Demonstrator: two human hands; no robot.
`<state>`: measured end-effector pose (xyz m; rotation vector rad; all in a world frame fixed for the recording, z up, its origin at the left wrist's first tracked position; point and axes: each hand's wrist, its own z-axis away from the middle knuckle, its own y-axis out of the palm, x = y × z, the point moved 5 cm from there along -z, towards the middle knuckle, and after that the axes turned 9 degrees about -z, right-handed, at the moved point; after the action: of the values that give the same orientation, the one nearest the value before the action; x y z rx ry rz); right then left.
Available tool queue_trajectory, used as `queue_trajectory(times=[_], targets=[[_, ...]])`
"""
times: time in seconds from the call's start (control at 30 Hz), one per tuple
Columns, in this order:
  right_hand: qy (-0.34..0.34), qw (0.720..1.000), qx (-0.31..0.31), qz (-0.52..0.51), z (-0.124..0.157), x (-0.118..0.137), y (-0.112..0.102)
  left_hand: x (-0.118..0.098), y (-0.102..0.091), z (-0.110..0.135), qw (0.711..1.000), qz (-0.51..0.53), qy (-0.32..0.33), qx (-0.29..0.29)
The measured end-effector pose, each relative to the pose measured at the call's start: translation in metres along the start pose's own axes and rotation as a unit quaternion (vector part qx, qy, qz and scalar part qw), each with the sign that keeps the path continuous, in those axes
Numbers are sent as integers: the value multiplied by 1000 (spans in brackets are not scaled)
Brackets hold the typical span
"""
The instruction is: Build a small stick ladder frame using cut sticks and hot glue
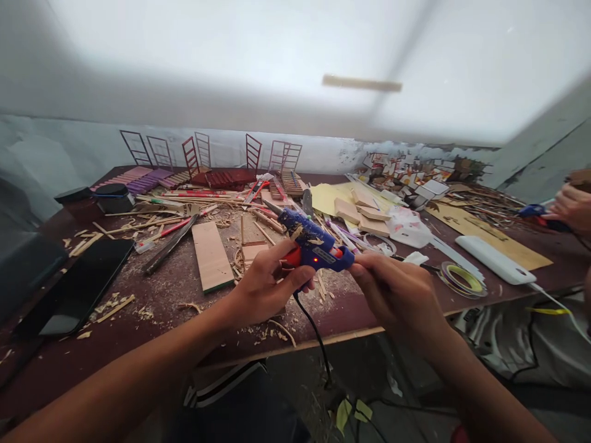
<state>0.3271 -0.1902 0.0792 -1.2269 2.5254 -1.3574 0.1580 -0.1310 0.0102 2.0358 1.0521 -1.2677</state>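
My left hand (pixel 265 283) is wrapped around the handle of a blue hot glue gun (pixel 323 249), whose nozzle points up and to the left. A small red light glows on the gun's side, and pale shavings or glue strands cling to its barrel. Fingers of my right hand (pixel 401 286) are pinched together at the rear end of the gun; what they hold is hidden. A black cord (pixel 318 335) runs down from the handle. Behind the gun and to its left, a flat wooden board (pixel 212 255) lies on the table among wood shavings.
The dark red table (pixel 194 344) bears a black phone (pixel 80 286), a knife (pixel 170 245), wood blocks (pixel 360 212), tape rolls (pixel 462 280) and a white power bank-like device (pixel 495 259). Small wooden ladder-like frames (pixel 253 154) stand at the back. Another person's hand (pixel 575 206) holds a blue tool at right.
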Motion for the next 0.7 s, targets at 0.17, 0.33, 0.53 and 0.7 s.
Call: queue_trajectory(times=[0.17,0.33,0.53,0.7], targets=[[226,928,120,-270,7,-15,10,-1,-1,1,999,-18,22,25],[92,992,41,-73,3,-10,1,1,-3,-2,1000,20,2,-12],[-56,991,-8,119,9,-2,4,3,-2,-3,1000,10,-7,-20],[69,993,63,-71,2,-10,5,3,-4,-1,1000,-11,-17,-6]])
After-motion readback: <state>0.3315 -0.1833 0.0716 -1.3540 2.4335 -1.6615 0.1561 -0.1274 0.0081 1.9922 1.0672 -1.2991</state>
